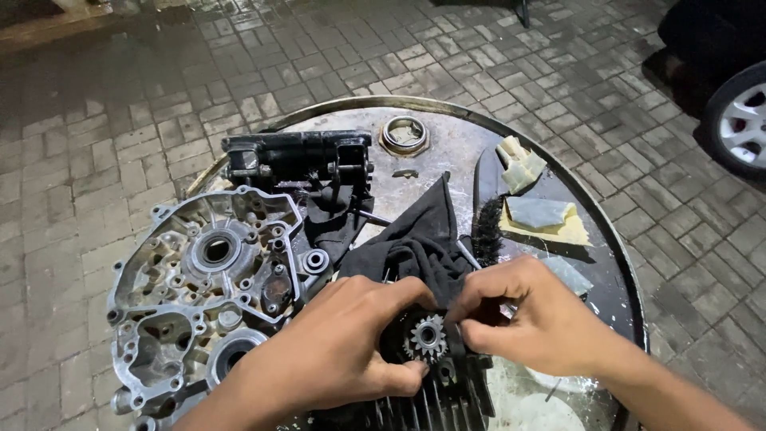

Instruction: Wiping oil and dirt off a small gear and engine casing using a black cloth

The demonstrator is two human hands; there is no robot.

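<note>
A small toothed metal gear sits between both hands at the near edge of a round drum top. My left hand pinches the gear from the left and below. My right hand holds it from the right, fingers also on a black cloth draped behind it. Below the gear lies a dark finned engine part.
A silver engine crankcase half lies at the left of the drum. A black metal block stands at the back, a metal ring beside it. A black wire brush and yellow sponges lie right. A car wheel is far right.
</note>
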